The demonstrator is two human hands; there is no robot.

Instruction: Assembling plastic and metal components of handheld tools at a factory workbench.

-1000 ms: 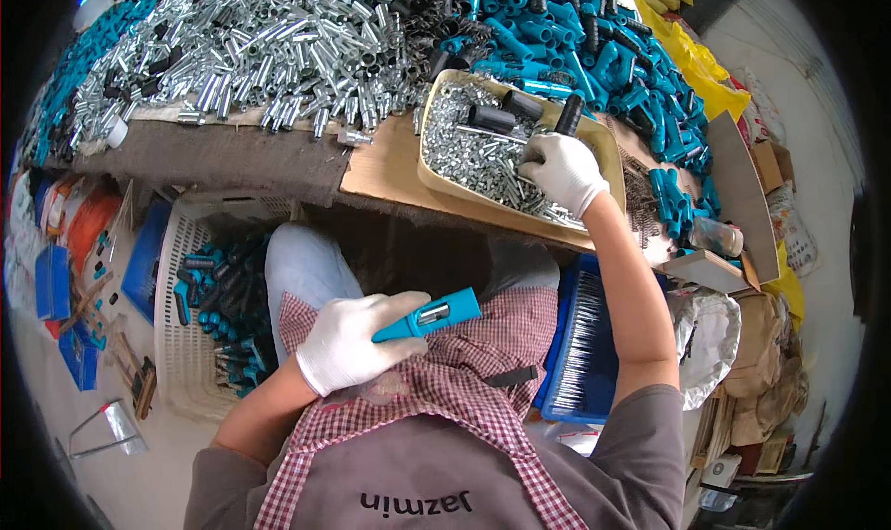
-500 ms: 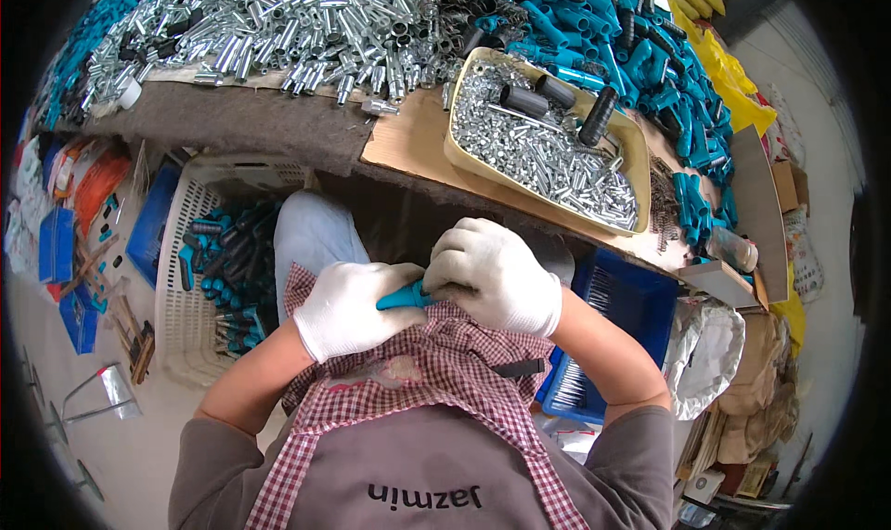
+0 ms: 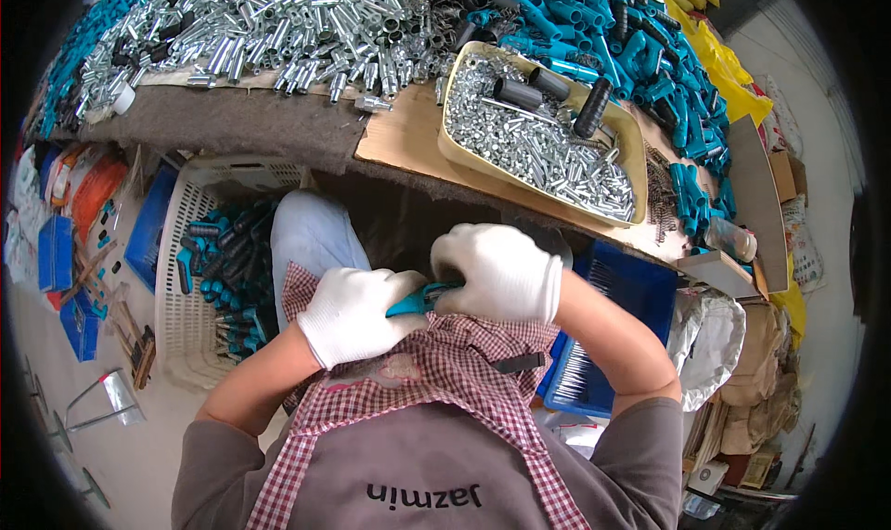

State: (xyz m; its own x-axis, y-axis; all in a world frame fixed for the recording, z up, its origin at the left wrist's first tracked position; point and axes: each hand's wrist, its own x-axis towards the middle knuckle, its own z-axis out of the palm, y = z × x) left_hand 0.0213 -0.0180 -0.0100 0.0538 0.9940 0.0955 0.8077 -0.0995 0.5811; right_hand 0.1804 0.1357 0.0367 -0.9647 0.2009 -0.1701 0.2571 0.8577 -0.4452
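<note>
Over my lap, both hands in white gloves meet around a teal plastic handle piece [image 3: 406,305]. My left hand [image 3: 355,315] is closed round its left end, thumb and fingers pressed to the sides. My right hand [image 3: 497,272] has its fingers curled down over the right end, and the fingertips are partly hidden. Between the hands a short darker stretch of the piece shows. Its ends are covered by the gloves, so I cannot make out how they are shaped. A checked apron [image 3: 427,363] lies just beneath.
On the bench ahead stands a yellowish tray [image 3: 452,149] of small metal parts and black grips, beside heaps of metal tubes [image 3: 306,29] and teal handles [image 3: 640,66]. A white basket [image 3: 176,330] of teal-and-black pieces is at my left, a blue bin [image 3: 640,298] at my right.
My right hand has turned and its fingers have shifted along the piece, so more of the teal surface shows between the hands. The left hand keeps its hold, moved only slightly.
</note>
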